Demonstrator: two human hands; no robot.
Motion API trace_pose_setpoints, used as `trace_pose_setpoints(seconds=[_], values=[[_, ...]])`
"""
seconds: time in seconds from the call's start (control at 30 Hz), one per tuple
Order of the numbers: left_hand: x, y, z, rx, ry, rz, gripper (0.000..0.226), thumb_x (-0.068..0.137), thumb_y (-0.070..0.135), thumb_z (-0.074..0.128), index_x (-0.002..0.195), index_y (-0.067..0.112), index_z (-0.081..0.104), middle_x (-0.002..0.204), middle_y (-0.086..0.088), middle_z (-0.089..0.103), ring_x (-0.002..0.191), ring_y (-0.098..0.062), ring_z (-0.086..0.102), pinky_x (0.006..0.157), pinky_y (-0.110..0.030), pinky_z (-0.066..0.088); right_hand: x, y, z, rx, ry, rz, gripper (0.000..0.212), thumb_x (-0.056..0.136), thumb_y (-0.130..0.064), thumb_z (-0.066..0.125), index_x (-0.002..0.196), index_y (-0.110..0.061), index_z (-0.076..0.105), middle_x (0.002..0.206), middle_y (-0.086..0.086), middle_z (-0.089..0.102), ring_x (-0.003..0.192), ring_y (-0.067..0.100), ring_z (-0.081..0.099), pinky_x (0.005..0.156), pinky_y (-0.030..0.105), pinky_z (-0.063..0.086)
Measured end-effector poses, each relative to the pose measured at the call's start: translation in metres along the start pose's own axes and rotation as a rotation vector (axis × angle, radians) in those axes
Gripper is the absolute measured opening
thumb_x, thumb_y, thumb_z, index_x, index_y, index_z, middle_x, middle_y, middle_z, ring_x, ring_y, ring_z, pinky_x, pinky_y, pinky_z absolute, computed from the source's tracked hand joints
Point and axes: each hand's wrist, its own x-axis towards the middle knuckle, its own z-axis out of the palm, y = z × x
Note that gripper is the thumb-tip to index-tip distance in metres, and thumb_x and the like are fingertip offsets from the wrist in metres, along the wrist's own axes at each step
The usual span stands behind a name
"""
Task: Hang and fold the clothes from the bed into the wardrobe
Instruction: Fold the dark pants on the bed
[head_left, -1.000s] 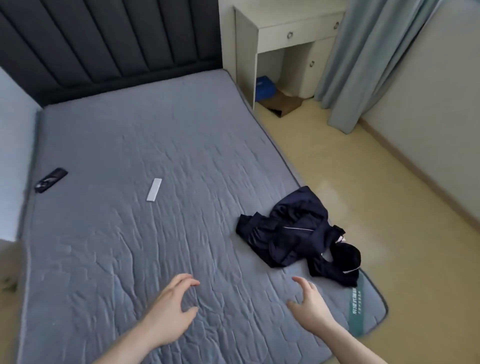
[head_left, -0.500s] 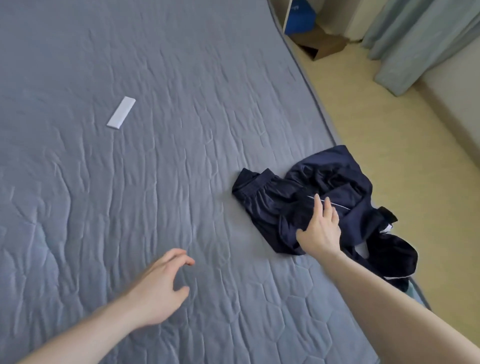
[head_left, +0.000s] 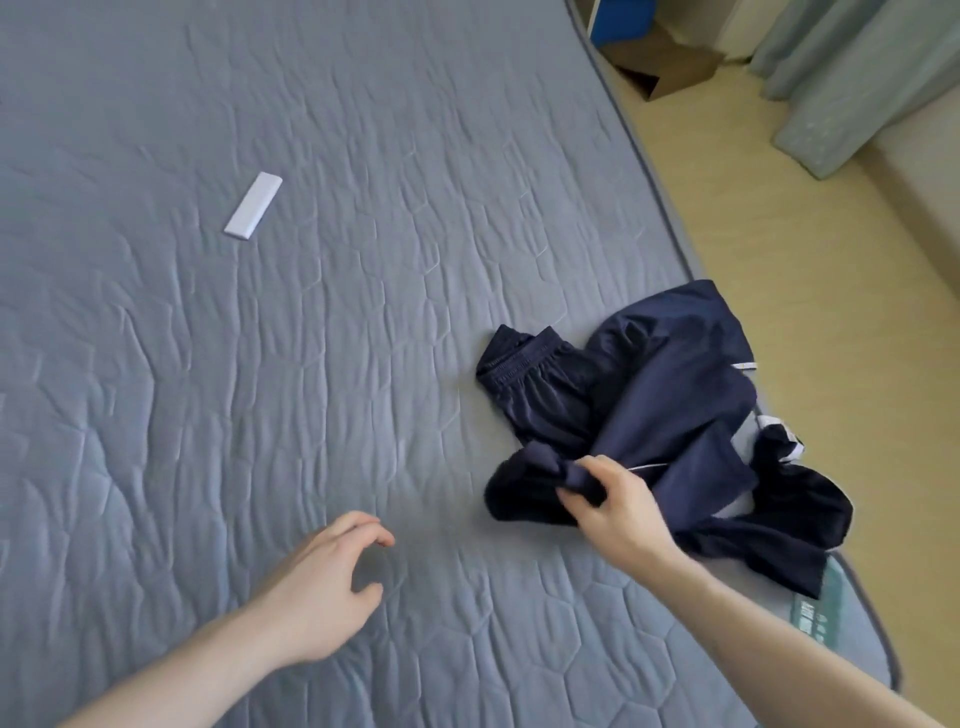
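Right hand (head_left: 613, 512) pinches bunched edge of crumpled navy fabric garment (head_left: 649, 415) on grey quilted mattress (head_left: 311, 364); left hand (head_left: 322, 592) hovers w/ fingers loosely curled, apart, holding nothing.

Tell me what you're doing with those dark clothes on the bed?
A person is starting to tidy clothes off the bed. Their right hand grips a bunched part of the crumpled navy clothes, which lie near the bed's right edge. The left hand hovers over the grey mattress with loosely curled fingers, holding nothing. A small white remote lies farther up the bed, untouched. Nothing is folded or hung yet.
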Motion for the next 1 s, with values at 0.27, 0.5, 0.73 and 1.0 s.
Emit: trace_pose_setpoints(seconds=[0.27,0.5,0.73,1.0], values=[[-0.012,0.048,-0.02,-0.29,-0.2,0.254,0.063,0.074,0.012,0.071,0.132,0.033,0.058,0.144,0.02,0.046,0.133,0.001,0.046,0.112,-0.029,0.039,-0.113,-0.088,-0.017,0.246,-0.222,-0.136,0.02,0.087,-0.035,0.064,0.101,-0.048,0.067,0.089,-0.018,0.068,0.088,0.014,0.058,0.074,0.023,0.047],[-0.083,0.06,-0.023,-0.616,-0.142,0.156,0.01,0.076,0.013,0.047,0.077,0.009,0.057,0.07,0.014,0.047,0.071,-0.002,0.039,0.063,-0.031,0.032,-0.165,-0.136,-0.025,0.541,-0.251,0.082,0.019,0.095,-0.019,0.061,0.1,-0.034,0.072,0.079,-0.013,0.065,0.074,-0.001,0.053,0.069,0.018,0.042],[-0.185,0.051,-0.069,-0.265,-0.013,0.041,0.059,0.087,0.027,0.066,0.136,0.045,0.04,0.139,0.023,0.041,0.125,0.002,0.049,0.101,-0.031,0.047,-0.223,-0.243,-0.076,0.733,-0.433,0.104,0.007,0.073,-0.006,0.049,0.072,-0.011,0.044,0.072,0.002,0.035,0.069,0.014,0.033,0.059,0.023,0.028],[-0.271,0.085,-0.108,-0.068,-0.163,0.237,0.066,0.079,0.026,0.071,0.142,0.029,0.051,0.162,0.0,0.029,0.149,-0.016,0.022,0.122,-0.025,0.01,-0.295,-0.35,-0.135,0.694,-0.623,0.0,0.012,0.064,-0.007,0.046,0.066,0.002,0.039,0.067,0.01,0.032,0.067,0.024,0.027,0.058,0.033,0.026]])
